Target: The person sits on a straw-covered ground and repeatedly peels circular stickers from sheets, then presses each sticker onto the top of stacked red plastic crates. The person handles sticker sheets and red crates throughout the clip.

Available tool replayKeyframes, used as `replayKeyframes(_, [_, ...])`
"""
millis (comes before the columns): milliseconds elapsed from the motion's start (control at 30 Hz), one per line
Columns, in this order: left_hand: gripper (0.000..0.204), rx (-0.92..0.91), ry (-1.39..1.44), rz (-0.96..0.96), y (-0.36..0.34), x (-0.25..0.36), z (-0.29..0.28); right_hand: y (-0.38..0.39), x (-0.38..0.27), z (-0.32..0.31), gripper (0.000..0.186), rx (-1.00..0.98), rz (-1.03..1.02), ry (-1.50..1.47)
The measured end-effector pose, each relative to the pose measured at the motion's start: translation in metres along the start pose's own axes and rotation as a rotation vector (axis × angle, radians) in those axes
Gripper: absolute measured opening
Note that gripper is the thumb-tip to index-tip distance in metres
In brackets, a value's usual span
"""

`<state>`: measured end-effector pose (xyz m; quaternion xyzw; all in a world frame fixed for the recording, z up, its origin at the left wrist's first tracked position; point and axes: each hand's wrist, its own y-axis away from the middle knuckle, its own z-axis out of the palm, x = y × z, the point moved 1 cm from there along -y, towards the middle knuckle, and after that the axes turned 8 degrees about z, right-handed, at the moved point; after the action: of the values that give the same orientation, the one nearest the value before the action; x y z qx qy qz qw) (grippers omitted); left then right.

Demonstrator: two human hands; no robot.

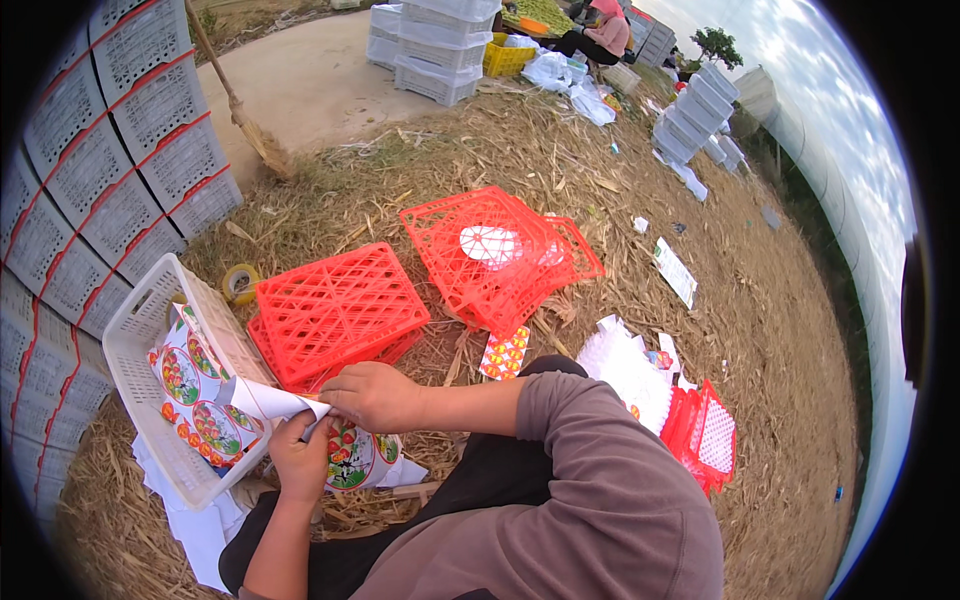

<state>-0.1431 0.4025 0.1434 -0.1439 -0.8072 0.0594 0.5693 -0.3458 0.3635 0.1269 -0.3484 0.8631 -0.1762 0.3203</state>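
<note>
Between my two hands is a paper sheet printed with colourful round pictures, its white back curling up at the left. The thumb and fingers of my left hand pinch its edge from below. My right hand is closed on the same edge, just above and to the right, its fingertips partly hidden. Close by on the left, a white plastic crate stands tilted, with more printed sheets inside. Beyond my hands lies a stack of red lattice lids.
More red lids lie ahead, near a small sticker card. A tape roll sits behind the crate. Tall crate stacks wall the left. White packing material and red lids lie right. A person sits far off.
</note>
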Motion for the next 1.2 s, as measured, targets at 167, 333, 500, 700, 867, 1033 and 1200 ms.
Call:
replayKeyframes(167, [0.013,0.034,-0.002,-0.044,0.002,-0.010,0.003,-0.004,0.003,-0.003,0.033,-0.056,0.061,-0.062])
replayKeyframes(333, [0.017,0.105,0.506,-0.336,0.001,-0.032,0.006,-0.006,0.000,-0.010,0.043,-0.012,0.116,-0.138])
replayKeyframes(500, [0.021,0.209,0.612,-0.460,0.004,-0.040,0.013,-0.002,-0.006,-0.001,0.044,-0.135,0.171,-0.151])
replayKeyframes(700, [0.016,0.043,0.367,-0.268,0.010,-0.028,0.016,0.003,0.004,0.009,0.038,-0.195,0.283,-0.255])
replayKeyframes(867, [0.030,-0.070,0.251,-0.226,0.007,-0.018,0.006,0.004,0.003,0.009,0.029,-0.167,0.317,-0.298])
replayKeyframes(1033, [0.024,-0.037,0.133,-0.161,0.000,-0.023,0.012,0.003,0.004,0.004,0.029,-0.120,0.242,-0.252])
replayKeyframes(1200, [0.020,-0.074,0.152,-0.135,0.009,-0.026,0.007,0.005,0.008,-0.002,0.034,-0.106,0.194,-0.320])
